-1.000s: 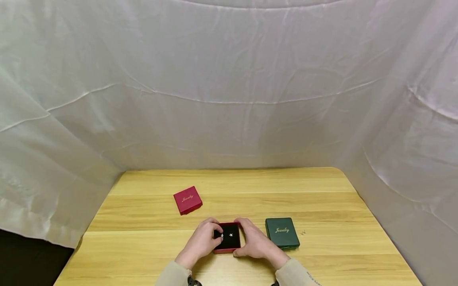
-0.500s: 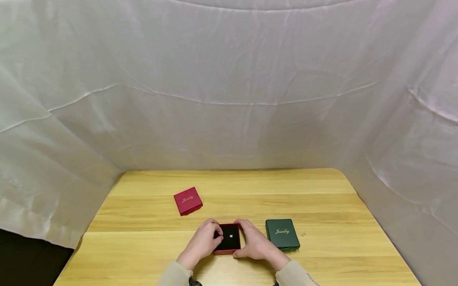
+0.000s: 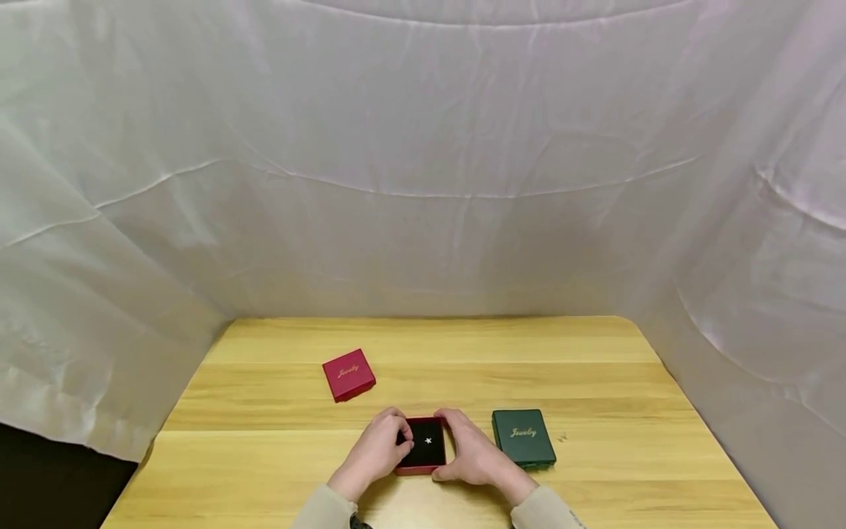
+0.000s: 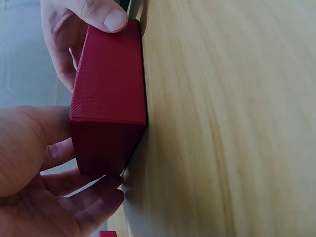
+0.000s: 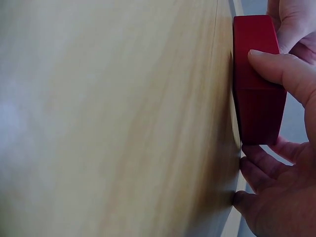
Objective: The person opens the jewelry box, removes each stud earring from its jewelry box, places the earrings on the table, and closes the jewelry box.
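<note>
A red jewelry box (image 3: 421, 471) lies lidless on the table, lined with a black pad (image 3: 423, 457). One small silver star earring (image 3: 428, 441) shows on that pad. Thumb and index fingertip of my left hand (image 3: 377, 450) meet over the pad's left part, pinching a second star earring, which the fingers hide. My right hand (image 3: 471, 454) grips the box from the right, thumb at the near side and fingers at the far corner. In the right wrist view its thumb (image 5: 276, 69) presses on the red wall. The left wrist view shows the box's outer sides (image 4: 108, 74).
A red lid marked "Jewelry" (image 3: 349, 375) lies at the back left of the wooden table (image 3: 277, 470). To the right of my right hand is a closed green jewelry box (image 3: 523, 437). Tiny gold-coloured bits (image 3: 562, 437) lie beside it. Pale curtains (image 3: 423, 242) surround the table.
The left thumb and index finger have closed together over the left star earring, which was visible a second ago and is now hidden. The right hand and the box have stayed put.
</note>
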The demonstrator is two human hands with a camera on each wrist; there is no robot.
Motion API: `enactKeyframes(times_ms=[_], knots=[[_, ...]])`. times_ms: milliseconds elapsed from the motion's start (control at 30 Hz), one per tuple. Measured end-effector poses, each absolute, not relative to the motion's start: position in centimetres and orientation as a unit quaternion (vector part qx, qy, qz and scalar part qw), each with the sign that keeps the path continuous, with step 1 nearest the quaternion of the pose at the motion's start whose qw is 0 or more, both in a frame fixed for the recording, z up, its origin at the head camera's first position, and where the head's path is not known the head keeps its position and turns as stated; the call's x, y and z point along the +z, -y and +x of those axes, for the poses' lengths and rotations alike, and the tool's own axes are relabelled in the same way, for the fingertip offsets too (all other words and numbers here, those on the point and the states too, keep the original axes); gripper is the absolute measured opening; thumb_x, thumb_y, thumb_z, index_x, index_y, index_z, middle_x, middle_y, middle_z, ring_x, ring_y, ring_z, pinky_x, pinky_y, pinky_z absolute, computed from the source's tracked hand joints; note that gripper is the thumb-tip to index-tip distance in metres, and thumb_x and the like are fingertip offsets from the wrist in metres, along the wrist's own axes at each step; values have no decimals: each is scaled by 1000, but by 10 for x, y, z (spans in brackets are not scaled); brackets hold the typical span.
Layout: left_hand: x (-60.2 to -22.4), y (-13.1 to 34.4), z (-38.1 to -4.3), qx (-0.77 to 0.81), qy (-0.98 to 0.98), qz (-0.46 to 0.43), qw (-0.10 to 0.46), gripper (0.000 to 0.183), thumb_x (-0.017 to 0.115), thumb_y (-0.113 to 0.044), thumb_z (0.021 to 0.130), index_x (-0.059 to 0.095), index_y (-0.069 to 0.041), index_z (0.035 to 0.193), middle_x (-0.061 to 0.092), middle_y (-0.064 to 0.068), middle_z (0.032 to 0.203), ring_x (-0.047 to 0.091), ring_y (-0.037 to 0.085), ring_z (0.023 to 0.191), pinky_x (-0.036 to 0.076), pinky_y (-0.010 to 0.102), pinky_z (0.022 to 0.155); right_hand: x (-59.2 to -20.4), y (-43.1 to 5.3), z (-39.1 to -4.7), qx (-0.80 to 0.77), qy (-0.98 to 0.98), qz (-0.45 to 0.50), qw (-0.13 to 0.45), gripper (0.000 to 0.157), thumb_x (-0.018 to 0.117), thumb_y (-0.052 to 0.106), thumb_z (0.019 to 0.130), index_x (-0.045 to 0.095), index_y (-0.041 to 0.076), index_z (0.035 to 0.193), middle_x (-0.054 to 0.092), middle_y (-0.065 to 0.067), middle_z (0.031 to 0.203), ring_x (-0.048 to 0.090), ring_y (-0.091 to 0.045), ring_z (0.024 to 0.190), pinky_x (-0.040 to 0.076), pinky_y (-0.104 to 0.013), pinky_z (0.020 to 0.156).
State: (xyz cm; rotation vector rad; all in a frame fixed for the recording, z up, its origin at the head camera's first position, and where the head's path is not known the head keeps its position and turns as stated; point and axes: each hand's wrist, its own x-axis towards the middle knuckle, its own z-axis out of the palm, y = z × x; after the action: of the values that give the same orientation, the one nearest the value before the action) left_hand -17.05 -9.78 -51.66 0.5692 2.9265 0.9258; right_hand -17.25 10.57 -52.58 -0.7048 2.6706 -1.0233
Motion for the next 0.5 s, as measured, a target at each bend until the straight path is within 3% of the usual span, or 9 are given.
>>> enactKeyframes(times_ms=[500], knots=[[-517, 100, -171, 306, -931, 199, 17, 15, 71, -13, 77, 59, -19, 69, 54, -1, 95, 52, 19, 90, 46, 38, 81, -526, -106, -172, -344, -902, -241, 94, 89, 83, 32, 59, 38, 7, 131, 45, -3, 125, 44, -17, 111, 37, -41, 94]])
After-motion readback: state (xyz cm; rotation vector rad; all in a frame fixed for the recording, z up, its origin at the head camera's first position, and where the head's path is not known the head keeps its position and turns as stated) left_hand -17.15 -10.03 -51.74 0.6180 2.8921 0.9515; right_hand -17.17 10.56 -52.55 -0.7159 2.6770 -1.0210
